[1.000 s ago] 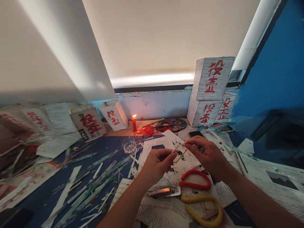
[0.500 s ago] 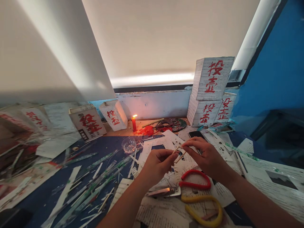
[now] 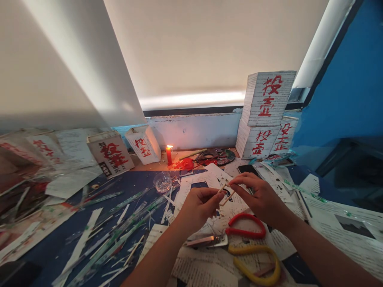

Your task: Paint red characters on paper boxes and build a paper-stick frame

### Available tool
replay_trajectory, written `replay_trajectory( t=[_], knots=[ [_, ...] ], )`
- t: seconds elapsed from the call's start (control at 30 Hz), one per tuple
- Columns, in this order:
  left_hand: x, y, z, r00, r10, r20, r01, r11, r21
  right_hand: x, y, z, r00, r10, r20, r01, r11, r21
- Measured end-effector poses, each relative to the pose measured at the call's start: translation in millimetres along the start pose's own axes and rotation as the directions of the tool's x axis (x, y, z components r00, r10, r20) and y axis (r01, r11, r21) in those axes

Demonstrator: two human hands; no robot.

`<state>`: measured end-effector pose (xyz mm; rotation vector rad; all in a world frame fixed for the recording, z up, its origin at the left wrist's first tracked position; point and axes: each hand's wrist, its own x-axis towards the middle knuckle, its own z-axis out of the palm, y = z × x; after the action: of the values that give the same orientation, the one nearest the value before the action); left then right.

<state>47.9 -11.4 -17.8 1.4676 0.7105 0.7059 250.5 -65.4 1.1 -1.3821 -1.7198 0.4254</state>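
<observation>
Thin pale sticks (image 3: 227, 198), joined or crossing at an angle, are pinched between both hands above the papers. My left hand (image 3: 201, 205) has its fingers closed on the near ends, with the thumb against the fingertips. From the right, my right hand (image 3: 257, 194) pinches the far end where the sticks meet. Whether the sticks are fixed together cannot be made out. Just below the hands lie a red-handled loop (image 3: 245, 225) and a yellow-handled loop (image 3: 257, 263) on printed paper. A cutter-like tool (image 3: 203, 240) rests left of the red loop.
A lit red candle (image 3: 169, 155) stands behind, beside red wax and a dark palette (image 3: 220, 156). Paper boxes with red characters (image 3: 265, 99) are stacked at the right back; others (image 3: 110, 153) line the left. A clear cup (image 3: 162, 182) and plastic strips (image 3: 119, 231) lie left.
</observation>
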Motion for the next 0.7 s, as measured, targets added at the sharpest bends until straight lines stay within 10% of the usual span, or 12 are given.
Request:
replay_trajectory(
  t=[0.33, 0.7],
  knots=[
    [3.1, -0.1, -3.7, 0.996, 0.013, -0.092, -0.026, 0.99, -0.136, 0.6, 0.1, -1.1, 0.977, 0.214, 0.011, -0.213, 0.965, 0.154],
    [-0.2, 4.3, -0.3, 0.998, 0.002, -0.064, -0.004, 0.999, -0.042, -1.2, 4.0, -0.6, 0.999, 0.036, 0.03, -0.034, 0.998, -0.059]
  ],
)
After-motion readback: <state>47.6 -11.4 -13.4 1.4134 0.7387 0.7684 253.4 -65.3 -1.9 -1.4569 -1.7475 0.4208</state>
